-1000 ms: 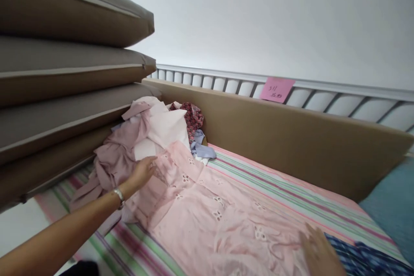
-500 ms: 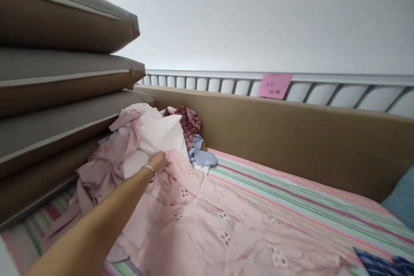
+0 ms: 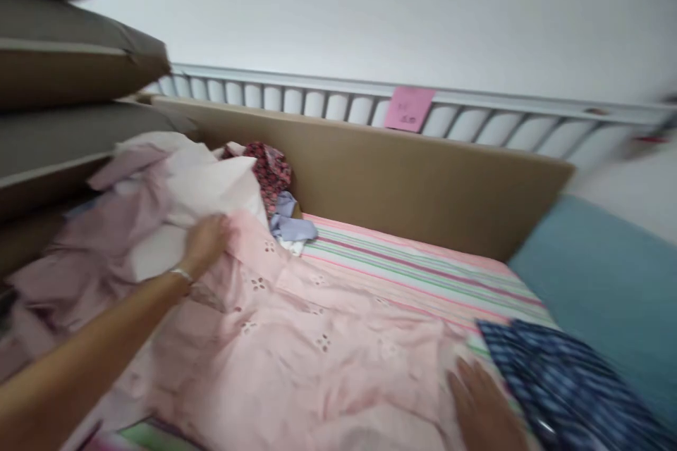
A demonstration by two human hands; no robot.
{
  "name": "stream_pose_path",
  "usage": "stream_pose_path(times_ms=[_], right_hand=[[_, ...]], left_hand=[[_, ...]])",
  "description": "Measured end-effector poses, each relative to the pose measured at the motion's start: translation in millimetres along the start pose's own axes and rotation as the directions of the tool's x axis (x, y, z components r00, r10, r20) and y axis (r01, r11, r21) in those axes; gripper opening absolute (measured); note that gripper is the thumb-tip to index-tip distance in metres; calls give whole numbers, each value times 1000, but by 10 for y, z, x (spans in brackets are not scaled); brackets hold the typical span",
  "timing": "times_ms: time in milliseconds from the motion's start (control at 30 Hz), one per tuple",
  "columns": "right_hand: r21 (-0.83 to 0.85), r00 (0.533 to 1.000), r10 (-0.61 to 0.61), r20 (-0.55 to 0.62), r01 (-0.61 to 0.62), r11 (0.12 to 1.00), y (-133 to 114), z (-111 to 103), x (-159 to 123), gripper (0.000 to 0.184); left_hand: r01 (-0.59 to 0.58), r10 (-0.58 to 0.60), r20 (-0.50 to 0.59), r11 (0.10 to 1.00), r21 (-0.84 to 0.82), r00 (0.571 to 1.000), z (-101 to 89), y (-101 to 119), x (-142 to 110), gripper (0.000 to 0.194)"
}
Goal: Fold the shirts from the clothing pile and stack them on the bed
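Note:
A light pink garment [image 3: 296,338] with eyelet flower cut-outs lies spread and wrinkled across the bed; whether it is a dress or a blouse I cannot tell. My left hand [image 3: 205,245], with a bracelet at the wrist, is closed on its far left edge. At the garment's right end, my right hand [image 3: 484,405] rests with fingers stretched out on the hem, somewhat blurred. Close behind my left hand is a heap of clothes with a white piece [image 3: 211,180] and a mauve piece [image 3: 113,222]. A dark blue checked cloth [image 3: 571,380] lies just right of my right hand.
Grey-brown cushions [image 3: 63,70] are stacked on the left. A brown padded board [image 3: 396,176] runs along the back, below a white rail with a pink note [image 3: 410,109]. A blue panel [image 3: 608,282] borders the striped sheet [image 3: 402,268] on the right.
The view has swung right and down, bringing more of the checked cloth and blue panel into sight. My right hand has come in at the hem. My left hand keeps its hold on the pink garment.

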State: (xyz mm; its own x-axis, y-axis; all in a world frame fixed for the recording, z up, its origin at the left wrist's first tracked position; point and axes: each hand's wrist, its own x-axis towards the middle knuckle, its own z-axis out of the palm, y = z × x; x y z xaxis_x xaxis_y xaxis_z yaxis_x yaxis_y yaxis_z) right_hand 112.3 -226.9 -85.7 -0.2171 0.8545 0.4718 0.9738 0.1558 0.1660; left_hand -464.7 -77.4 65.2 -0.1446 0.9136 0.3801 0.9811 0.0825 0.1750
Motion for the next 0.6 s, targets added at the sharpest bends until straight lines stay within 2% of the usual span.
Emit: stream_pose_path(times_ms=[67,100,167,200,267,367,467,600], right_hand=[[-21,986,100,134,-98,995,-207,-232,81,40],[-16,968,170,184,-170,985,-288,-302,129,40],[-8,913,355,202,-361,933,-379,-366,211,41],[16,888,406,213,-419,908,-387,-378,240,44],[104,852,474,224,-504,857,-343,-402,291,48],[211,815,526,244,-574,791,-176,-467,445,49],[185,785,554,278,-610,771,23,-512,752,47],[176,802,469,370,-556,813,224,-456,1209,39]], left_hand=[[-77,73,-85,996,-36,994,39,90,-82,47],[-192,186,-133,981,-33,974,108,116,-117,50],[-433,432,-35,898,-73,901,330,138,-172,44],[-503,509,37,858,-100,860,463,136,-191,39],[-551,564,114,824,-130,818,707,106,-206,33],[-534,544,57,836,-126,837,897,21,-168,39],[-519,531,58,843,-138,846,810,9,-71,39],[-486,499,128,865,-122,857,466,267,165,36]])
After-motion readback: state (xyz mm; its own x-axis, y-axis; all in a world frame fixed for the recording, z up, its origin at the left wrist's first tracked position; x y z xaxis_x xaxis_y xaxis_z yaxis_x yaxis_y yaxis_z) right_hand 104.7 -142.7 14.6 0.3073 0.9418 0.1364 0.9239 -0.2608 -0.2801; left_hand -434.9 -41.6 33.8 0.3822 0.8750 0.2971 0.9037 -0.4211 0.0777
